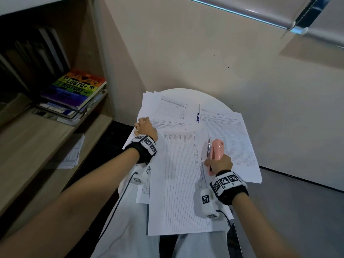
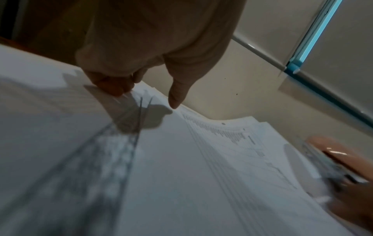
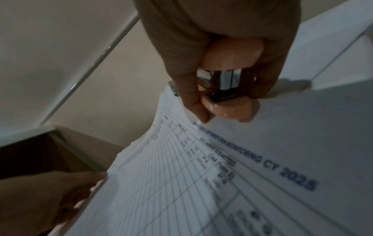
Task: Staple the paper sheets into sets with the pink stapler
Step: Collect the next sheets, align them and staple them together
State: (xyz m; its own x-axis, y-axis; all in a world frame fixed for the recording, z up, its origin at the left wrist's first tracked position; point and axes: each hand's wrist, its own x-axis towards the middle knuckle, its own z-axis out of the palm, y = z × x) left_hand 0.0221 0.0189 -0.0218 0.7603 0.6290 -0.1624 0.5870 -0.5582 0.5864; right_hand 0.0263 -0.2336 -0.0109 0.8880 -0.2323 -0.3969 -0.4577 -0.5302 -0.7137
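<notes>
On the small round white table (image 1: 214, 98) lie several piles of printed paper sheets. The nearest set (image 1: 178, 183), a ruled table form, hangs over the front edge toward my lap. My right hand (image 1: 218, 162) grips the pink stapler (image 1: 217, 148) at that set's upper right part; in the right wrist view thumb and fingers wrap the stapler (image 3: 230, 111), whose base rests on the top sheet (image 3: 292, 143). My left hand (image 1: 145, 126) holds the left edge of the sheets with curled fingers (image 2: 113, 87), thumb pointing down. The stapler (image 2: 339, 153) appears blurred at the right.
A second pile of forms (image 1: 230, 140) lies on the right of the table and a third (image 1: 165, 108) at the back. A wooden bookshelf on the left holds stacked books (image 1: 74, 92) and loose sheets (image 1: 72, 153). A beige wall stands close behind.
</notes>
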